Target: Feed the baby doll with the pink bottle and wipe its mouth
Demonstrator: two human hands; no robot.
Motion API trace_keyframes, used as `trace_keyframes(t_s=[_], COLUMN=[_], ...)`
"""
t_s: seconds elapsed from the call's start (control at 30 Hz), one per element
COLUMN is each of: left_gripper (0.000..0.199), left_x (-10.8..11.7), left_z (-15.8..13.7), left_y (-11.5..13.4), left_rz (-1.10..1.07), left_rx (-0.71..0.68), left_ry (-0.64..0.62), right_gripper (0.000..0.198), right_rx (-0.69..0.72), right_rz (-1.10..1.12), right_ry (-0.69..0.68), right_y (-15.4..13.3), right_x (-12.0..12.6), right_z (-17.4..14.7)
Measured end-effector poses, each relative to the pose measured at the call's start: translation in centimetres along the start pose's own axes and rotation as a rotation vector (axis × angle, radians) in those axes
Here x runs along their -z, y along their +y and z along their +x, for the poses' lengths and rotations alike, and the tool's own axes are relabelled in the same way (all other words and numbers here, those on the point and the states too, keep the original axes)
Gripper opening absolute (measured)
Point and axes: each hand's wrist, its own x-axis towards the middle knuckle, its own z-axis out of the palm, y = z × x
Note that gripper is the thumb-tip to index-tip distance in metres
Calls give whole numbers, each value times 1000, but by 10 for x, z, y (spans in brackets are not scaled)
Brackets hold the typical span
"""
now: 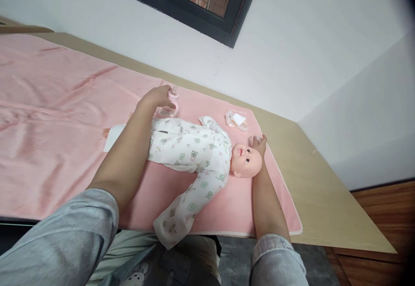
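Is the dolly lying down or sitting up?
Lying down: the doll is stretched out on its back on the pink blanket, face up.

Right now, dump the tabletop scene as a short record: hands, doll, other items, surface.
left hand: the left hand grips a pink-and-clear bottle
right hand: the right hand is beside the doll's head, a small clear item at its fingers; grip unclear
doll: the doll lies face up in a white printed outfit, one sleeve over the near edge
other item: clear packet with a white piece, beyond the doll
surface: pink blanket over a light table
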Motion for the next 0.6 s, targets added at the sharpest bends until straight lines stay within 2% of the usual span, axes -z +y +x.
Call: trace_keyframes(t_s=[0.07, 0.2, 0.37, 0.6], left_gripper=[62, 66, 71, 92], left_x=[0, -2, -6, -6], left_z=[-1, 1, 5, 5], left_y=[1, -2, -10, -10], left_rz=[-10, -24, -23, -40], left_rx=[-4, 25, 52, 71], left_ry=[40, 73, 7, -100], right_gripper=[74, 70, 68, 69], right_rx=[-55, -101, -100, -80], right_rz=[36, 81, 98, 80], right_ry=[-3, -6, -11, 3], right_y=[-2, -6, -7, -6], right_x=[0, 1, 1, 0], right_z=[-1, -1, -2, 0])
